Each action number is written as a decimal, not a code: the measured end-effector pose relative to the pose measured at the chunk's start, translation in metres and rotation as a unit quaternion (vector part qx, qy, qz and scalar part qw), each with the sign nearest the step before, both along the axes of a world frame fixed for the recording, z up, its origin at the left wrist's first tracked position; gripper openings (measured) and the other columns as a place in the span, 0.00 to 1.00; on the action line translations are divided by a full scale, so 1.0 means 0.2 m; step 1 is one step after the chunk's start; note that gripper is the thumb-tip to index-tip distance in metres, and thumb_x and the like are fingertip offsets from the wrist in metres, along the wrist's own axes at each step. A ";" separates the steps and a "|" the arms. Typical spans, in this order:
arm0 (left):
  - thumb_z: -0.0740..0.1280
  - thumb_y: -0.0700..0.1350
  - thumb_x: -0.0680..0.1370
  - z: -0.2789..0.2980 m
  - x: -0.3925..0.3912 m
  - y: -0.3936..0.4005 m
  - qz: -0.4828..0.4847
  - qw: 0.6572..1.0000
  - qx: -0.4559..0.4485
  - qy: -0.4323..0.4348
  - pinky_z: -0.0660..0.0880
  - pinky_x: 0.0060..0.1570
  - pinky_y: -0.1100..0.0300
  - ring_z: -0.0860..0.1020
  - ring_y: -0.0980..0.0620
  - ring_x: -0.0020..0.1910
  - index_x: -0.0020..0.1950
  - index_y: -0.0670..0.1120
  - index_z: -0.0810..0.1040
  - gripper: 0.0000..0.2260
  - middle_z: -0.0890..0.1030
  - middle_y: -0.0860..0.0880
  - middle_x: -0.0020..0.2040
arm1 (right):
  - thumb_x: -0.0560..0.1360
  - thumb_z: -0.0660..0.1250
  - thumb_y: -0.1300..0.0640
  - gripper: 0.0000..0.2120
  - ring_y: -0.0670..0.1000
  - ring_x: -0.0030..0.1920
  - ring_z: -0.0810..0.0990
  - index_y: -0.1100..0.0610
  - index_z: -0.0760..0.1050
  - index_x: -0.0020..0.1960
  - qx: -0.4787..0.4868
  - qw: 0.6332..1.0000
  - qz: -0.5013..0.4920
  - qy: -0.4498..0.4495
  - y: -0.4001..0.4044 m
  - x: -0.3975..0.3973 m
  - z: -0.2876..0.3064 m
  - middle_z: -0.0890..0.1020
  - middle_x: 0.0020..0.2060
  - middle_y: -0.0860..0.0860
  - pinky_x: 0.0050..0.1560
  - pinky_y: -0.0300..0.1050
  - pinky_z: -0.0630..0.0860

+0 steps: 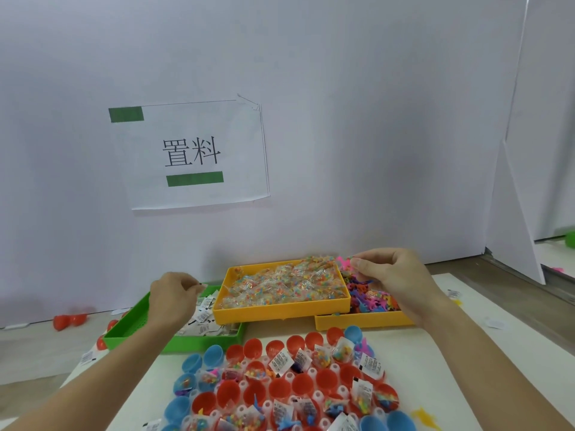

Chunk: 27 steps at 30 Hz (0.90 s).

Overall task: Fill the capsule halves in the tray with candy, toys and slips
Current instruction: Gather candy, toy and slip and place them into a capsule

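- Left hand (173,301) over green bin (124,329) of slips (203,318), fingers curled; grasping anything or not: can't tell.
- Right hand (389,276) over toy bin (361,320), pinching small item at fingertips, prob. a toy.
- Candy bin (280,311) betw. the 2 bins.
- Capsule tray (281,384) nearest on bench, red/blue halves, many w/ candy, slips, toys.

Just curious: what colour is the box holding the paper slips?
Green, seen best in the head view.
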<state>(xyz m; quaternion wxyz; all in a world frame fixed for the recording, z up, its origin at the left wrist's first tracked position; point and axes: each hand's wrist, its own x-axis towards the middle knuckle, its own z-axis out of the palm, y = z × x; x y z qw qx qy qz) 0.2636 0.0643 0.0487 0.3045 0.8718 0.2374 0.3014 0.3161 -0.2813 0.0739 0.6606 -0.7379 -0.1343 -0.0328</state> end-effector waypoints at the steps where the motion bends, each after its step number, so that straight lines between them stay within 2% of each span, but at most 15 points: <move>1: 0.72 0.41 0.76 0.02 -0.01 -0.01 0.008 1.000 -0.004 -0.017 0.77 0.46 0.52 0.79 0.47 0.39 0.47 0.40 0.83 0.05 0.84 0.41 0.41 | 0.75 0.73 0.58 0.02 0.48 0.41 0.84 0.55 0.85 0.46 -0.002 1.000 0.002 -0.001 0.00 -0.01 0.01 0.87 0.38 0.49 0.42 0.41 0.79; 3: 0.68 0.41 0.78 0.07 -0.05 -0.06 0.008 0.998 -0.030 -0.048 0.79 0.43 0.48 0.81 0.43 0.41 0.48 0.41 0.80 0.04 0.83 0.42 0.41 | 0.75 0.73 0.58 0.02 0.49 0.42 0.84 0.54 0.85 0.46 -0.005 1.000 0.005 -0.002 0.00 -0.02 0.02 0.87 0.38 0.50 0.43 0.41 0.79; 5: 0.67 0.40 0.79 0.12 -0.10 -0.11 -0.012 0.994 -0.077 -0.077 0.78 0.33 0.53 0.83 0.46 0.35 0.48 0.42 0.78 0.02 0.83 0.43 0.39 | 0.75 0.73 0.57 0.02 0.49 0.42 0.84 0.54 0.85 0.46 -0.005 1.000 0.007 -0.003 0.00 -0.04 0.03 0.87 0.38 0.49 0.42 0.41 0.78; 7: 0.68 0.40 0.78 0.16 -0.16 -0.18 -0.048 0.989 -0.105 -0.089 0.77 0.29 0.56 0.83 0.50 0.30 0.47 0.42 0.79 0.02 0.84 0.44 0.37 | 0.75 0.73 0.57 0.02 0.49 0.42 0.85 0.54 0.85 0.46 -0.007 1.000 0.009 -0.003 0.00 -0.07 0.04 0.87 0.38 0.49 0.41 0.41 0.77; 10: 0.69 0.40 0.77 0.23 -0.28 -0.30 -0.132 0.974 -0.151 -0.101 0.78 0.34 0.60 0.84 0.51 0.31 0.47 0.42 0.81 0.02 0.85 0.46 0.34 | 0.75 0.73 0.57 0.03 0.49 0.41 0.87 0.56 0.84 0.48 -0.008 1.000 0.021 -0.005 0.00 -0.12 0.07 0.88 0.39 0.49 0.42 0.42 0.78; 13: 0.69 0.39 0.77 0.28 -0.42 -0.41 -0.216 0.953 -0.188 -0.101 0.79 0.38 0.59 0.84 0.49 0.34 0.46 0.42 0.82 0.02 0.85 0.45 0.36 | 0.76 0.72 0.58 0.03 0.50 0.40 0.87 0.56 0.84 0.48 -0.014 0.999 0.039 -0.020 -0.02 -0.18 0.12 0.88 0.39 0.51 0.45 0.45 0.79; 17: 0.67 0.39 0.78 0.36 -0.59 -0.55 -0.306 0.932 -0.173 -0.094 0.79 0.35 0.62 0.83 0.50 0.33 0.46 0.42 0.81 0.03 0.83 0.44 0.36 | 0.75 0.73 0.58 0.03 0.51 0.41 0.87 0.56 0.85 0.46 -0.013 0.997 0.064 -0.045 -0.02 -0.31 0.18 0.87 0.39 0.52 0.39 0.38 0.80; 19: 0.67 0.39 0.78 0.38 -0.67 -0.61 -0.340 0.922 -0.162 -0.089 0.80 0.35 0.57 0.82 0.47 0.31 0.47 0.44 0.81 0.04 0.82 0.43 0.33 | 0.75 0.73 0.58 0.02 0.49 0.40 0.87 0.55 0.85 0.45 -0.015 0.995 0.073 -0.061 0.00 -0.41 0.19 0.87 0.38 0.51 0.37 0.34 0.79; 21: 0.67 0.38 0.78 0.39 -0.71 -0.65 -0.359 0.915 -0.157 -0.093 0.79 0.33 0.53 0.81 0.45 0.27 0.46 0.45 0.81 0.04 0.80 0.44 0.30 | 0.75 0.74 0.58 0.04 0.48 0.39 0.86 0.52 0.86 0.43 -0.029 0.993 0.082 -0.076 0.03 -0.49 0.16 0.87 0.36 0.51 0.38 0.34 0.80; 25: 0.71 0.37 0.75 0.36 -0.74 -0.71 -0.373 0.913 -0.141 -0.087 0.76 0.32 0.57 0.79 0.46 0.27 0.45 0.46 0.82 0.04 0.81 0.41 0.31 | 0.73 0.75 0.58 0.06 0.48 0.37 0.86 0.49 0.86 0.41 -0.043 0.991 0.095 -0.087 0.07 -0.63 0.09 0.87 0.35 0.50 0.40 0.34 0.80; 27: 0.73 0.38 0.74 0.34 -0.73 -0.72 -0.374 0.916 -0.120 -0.080 0.75 0.31 0.60 0.79 0.49 0.27 0.43 0.46 0.82 0.04 0.82 0.43 0.30 | 0.74 0.75 0.59 0.06 0.48 0.37 0.86 0.49 0.86 0.41 -0.052 0.990 0.090 -0.093 0.08 -0.66 0.06 0.87 0.34 0.50 0.40 0.34 0.79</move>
